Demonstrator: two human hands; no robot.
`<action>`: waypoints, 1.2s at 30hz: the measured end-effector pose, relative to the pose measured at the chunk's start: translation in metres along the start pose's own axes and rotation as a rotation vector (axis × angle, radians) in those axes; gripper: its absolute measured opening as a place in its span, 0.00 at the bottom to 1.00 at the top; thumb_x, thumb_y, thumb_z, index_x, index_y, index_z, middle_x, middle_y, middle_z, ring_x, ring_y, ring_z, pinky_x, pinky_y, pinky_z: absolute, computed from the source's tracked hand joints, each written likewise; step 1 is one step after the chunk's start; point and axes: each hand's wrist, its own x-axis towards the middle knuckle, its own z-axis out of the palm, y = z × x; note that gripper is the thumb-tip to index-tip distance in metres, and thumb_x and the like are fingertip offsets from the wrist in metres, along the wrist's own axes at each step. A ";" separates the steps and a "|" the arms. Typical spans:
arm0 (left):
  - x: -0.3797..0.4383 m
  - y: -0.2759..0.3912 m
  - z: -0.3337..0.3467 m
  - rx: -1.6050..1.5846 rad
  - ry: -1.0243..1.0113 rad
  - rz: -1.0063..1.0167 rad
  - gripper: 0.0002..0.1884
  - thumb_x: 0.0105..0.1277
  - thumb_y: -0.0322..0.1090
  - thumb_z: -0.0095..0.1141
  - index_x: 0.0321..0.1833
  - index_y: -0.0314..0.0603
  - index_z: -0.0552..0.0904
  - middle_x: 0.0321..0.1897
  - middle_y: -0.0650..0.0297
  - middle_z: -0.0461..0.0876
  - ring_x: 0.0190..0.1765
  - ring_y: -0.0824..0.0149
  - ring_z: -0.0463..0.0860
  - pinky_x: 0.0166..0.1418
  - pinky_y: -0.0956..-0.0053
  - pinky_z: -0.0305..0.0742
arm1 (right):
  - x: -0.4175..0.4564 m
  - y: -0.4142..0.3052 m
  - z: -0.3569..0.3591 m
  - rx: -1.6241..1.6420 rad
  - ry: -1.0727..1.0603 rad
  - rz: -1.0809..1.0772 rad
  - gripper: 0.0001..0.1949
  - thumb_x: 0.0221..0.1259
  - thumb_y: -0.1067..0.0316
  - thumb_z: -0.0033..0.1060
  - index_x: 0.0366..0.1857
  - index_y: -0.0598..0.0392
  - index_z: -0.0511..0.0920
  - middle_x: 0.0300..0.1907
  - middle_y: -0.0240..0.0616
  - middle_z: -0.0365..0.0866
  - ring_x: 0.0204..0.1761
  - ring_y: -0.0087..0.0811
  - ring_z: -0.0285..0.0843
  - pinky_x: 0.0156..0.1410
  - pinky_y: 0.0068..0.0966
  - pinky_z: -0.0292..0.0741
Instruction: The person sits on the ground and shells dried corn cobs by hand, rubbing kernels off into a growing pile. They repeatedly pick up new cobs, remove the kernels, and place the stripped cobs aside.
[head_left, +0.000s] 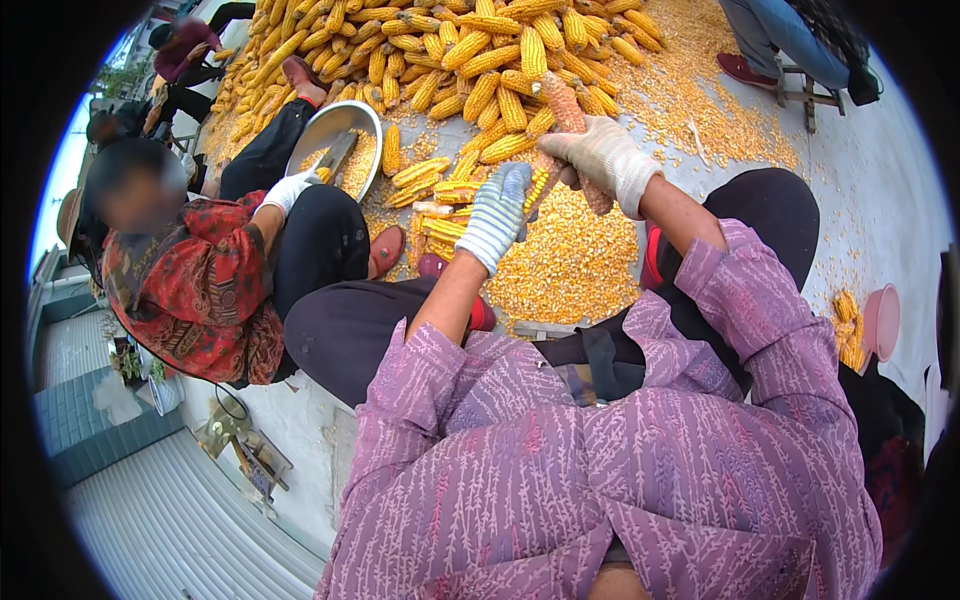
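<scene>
My left hand (495, 214), in a striped knit glove, grips a partly shelled ear of corn (538, 187) with yellow kernels along one side. In a cream knit glove, my right hand (609, 161) holds a bare reddish corncob (564, 105) slanted against that ear. The contact between the two is partly hidden by my fingers. Beneath both hands, a heap of loose corn kernels (566, 262) lies between my legs. Several ears with rows of kernels stripped (420, 180) lie left of my left hand. Beyond the hands rises a large pile of whole corn ears (465, 56).
At my left sits a person in a red patterned top (202, 277), a gloved hand at a metal basin (367, 120) holding kernels and a wooden tool (341, 156). Another person's leg (787, 37) is at upper right. A pink plastic basin (881, 322) stands at far right.
</scene>
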 end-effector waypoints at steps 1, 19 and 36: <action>0.002 -0.003 -0.001 -0.049 -0.034 -0.048 0.24 0.65 0.47 0.59 0.55 0.35 0.75 0.41 0.51 0.80 0.40 0.51 0.80 0.46 0.61 0.76 | 0.000 0.001 0.000 -0.009 0.012 -0.007 0.17 0.56 0.52 0.65 0.29 0.58 0.82 0.21 0.34 0.81 0.20 0.23 0.77 0.26 0.23 0.74; 0.002 0.023 0.004 -0.273 -0.064 -0.369 0.27 0.68 0.56 0.54 0.56 0.38 0.78 0.27 0.65 0.76 0.23 0.75 0.72 0.21 0.75 0.67 | -0.006 -0.003 0.002 -0.066 0.005 0.007 0.16 0.52 0.51 0.63 0.29 0.56 0.83 0.18 0.39 0.82 0.20 0.29 0.80 0.27 0.29 0.76; 0.003 0.017 0.016 0.256 0.025 -0.332 0.32 0.69 0.59 0.50 0.57 0.32 0.76 0.49 0.38 0.82 0.54 0.41 0.81 0.58 0.54 0.75 | -0.004 0.001 0.008 -0.047 0.053 -0.002 0.17 0.50 0.50 0.62 0.28 0.57 0.84 0.19 0.41 0.82 0.19 0.29 0.80 0.26 0.28 0.76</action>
